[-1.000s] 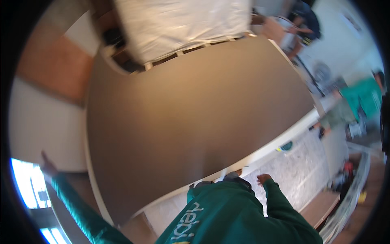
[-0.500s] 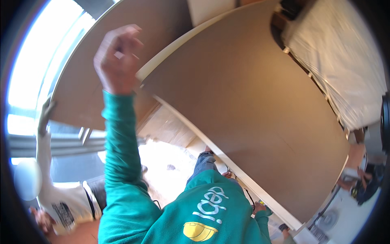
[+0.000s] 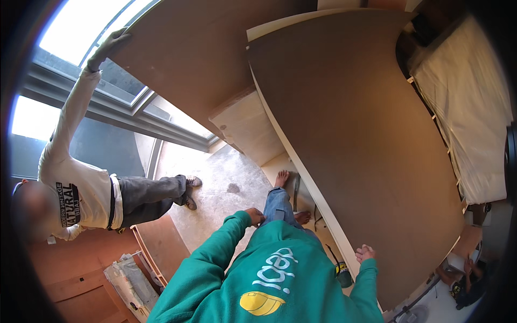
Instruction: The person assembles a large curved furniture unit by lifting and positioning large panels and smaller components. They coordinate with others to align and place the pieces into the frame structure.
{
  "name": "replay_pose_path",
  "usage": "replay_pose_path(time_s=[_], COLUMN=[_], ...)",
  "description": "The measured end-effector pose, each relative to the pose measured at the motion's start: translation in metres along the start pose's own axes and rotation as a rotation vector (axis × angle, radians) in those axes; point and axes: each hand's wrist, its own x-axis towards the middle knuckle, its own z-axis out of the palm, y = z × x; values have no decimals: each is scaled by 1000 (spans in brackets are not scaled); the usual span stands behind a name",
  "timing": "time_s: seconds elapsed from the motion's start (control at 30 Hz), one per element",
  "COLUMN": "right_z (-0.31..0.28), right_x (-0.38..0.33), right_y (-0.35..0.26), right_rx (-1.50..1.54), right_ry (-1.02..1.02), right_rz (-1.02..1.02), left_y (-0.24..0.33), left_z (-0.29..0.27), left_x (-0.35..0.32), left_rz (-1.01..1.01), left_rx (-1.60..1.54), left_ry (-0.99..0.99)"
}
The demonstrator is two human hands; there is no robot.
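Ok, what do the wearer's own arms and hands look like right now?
Both arms are in long green sleeves, part of a green sweatshirt with white lettering and a yellow helmet print. The left hand and right hand wear no gloves.

Head-worn fisheye view, downward, close above a green sweatshirt, rim details uncertain

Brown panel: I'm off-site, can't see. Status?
Left hand beside jeans. Right hand at brown panel, contact unclear. Co-worker's hand on second panel, left.
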Motion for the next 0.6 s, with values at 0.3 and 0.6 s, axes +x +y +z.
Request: replay_pose_path(time_s=[0.3,0.6], right_z=[62,99], right_x=[-81,-115], right_y=[81,75], right_rx=[-165,272], right_ry=[-92,129], right_rz=[228,289], left_y=[-3,82], left_z=[-100,-304], left_x=[-54,-58], left_rz=[469,394], left_rx=[-19,344], left_ry=[933,1345])
